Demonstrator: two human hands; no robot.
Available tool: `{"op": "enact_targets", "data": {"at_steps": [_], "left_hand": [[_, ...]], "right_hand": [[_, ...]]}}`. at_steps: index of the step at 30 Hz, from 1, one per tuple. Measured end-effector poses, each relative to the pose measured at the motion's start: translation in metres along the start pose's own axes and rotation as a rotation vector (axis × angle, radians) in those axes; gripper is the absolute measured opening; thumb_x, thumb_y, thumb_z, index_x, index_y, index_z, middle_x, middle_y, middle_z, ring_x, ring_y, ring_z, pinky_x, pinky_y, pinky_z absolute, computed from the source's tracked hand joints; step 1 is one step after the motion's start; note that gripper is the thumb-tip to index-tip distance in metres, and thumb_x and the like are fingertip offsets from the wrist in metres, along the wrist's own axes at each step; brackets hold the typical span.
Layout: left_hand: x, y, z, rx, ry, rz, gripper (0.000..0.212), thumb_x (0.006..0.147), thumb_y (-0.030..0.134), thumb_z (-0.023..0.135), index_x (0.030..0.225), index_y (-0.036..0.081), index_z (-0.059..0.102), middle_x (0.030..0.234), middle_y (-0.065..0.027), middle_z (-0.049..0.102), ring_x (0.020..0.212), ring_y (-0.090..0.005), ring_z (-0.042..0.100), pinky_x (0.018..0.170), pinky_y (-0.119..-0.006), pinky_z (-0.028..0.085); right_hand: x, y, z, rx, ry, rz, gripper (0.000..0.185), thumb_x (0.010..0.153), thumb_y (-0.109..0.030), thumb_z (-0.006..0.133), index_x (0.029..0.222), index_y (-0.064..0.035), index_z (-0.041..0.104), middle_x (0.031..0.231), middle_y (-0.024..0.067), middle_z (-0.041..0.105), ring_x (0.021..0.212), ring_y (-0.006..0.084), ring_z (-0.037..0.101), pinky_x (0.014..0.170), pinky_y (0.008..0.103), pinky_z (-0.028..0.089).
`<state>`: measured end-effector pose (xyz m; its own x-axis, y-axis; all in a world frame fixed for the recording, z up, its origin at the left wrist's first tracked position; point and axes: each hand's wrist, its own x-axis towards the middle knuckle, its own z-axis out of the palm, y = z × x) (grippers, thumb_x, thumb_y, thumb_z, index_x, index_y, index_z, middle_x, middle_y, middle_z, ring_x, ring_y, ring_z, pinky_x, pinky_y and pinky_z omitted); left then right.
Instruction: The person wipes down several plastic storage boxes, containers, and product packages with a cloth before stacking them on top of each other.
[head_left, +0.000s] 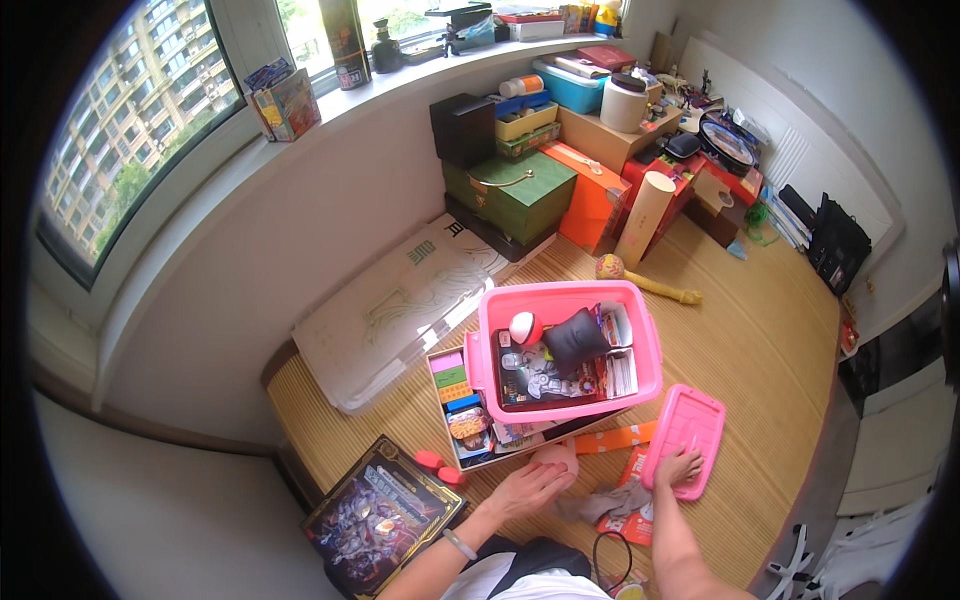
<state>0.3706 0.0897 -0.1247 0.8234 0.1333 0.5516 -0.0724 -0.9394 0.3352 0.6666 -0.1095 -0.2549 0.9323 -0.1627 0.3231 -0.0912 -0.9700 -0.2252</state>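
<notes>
My left hand (529, 486) reaches over a pale pink round object (557, 459), its fingers stretched across the near side; the grip is partly hidden. My right hand (678, 466) rests on a pink plastic lid (684, 412) lying on the mat, and how the fingers bear on it is unclear. Before me a pink plastic bin (570, 414) stands on a shallow box (525, 452) of small packages. Inside the bin are a red-and-white ball (526, 328), a black cushion-like object (577, 340), a box with a robot figure picture (536, 375) and stacked cards (621, 373).
A dark illustrated box (386, 517) lies at left near two red pieces (439, 466). Grey cloth (611, 504) and an orange-red packet (636, 529) lie between my arms. A clear plastic lid (397, 315) leans by the wall. A green box (514, 191) stands behind.
</notes>
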Motion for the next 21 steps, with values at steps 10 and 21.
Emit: {"op": "enact_targets", "data": {"at_steps": [10, 21], "left_hand": [[0.015, 0.006, -0.059, -0.074, 0.339, -0.293, 0.036, 0.074, 0.007, 0.073, 0.108, 0.009, 0.061, 0.102, -0.0088, 0.059, 0.09, -0.0254, 0.061, 0.074, -0.034, 0.052], [0.018, -0.017, -0.111, -0.171, 0.637, -0.688, 0.021, 0.083, -0.001, 0.064, 0.103, 0.003, 0.059, 0.106, -0.0136, 0.051, 0.089, -0.0223, 0.055, 0.066, -0.028, 0.05]], "right_hand": [[0.03, 0.005, -0.01, 0.358, 0.15, -0.039, 0.04, 0.096, -0.03, 0.051, 0.122, 0.0008, 0.05, 0.118, 0.026, 0.052, 0.118, 0.0413, 0.044, 0.099, 0.0527, 0.034], [0.068, -0.216, -0.238, 0.984, -0.352, -1.032, 0.032, 0.096, -0.023, 0.056, 0.12, -0.0007, 0.055, 0.107, 0.0124, 0.054, 0.103, 0.0271, 0.051, 0.091, 0.0381, 0.041]]}}
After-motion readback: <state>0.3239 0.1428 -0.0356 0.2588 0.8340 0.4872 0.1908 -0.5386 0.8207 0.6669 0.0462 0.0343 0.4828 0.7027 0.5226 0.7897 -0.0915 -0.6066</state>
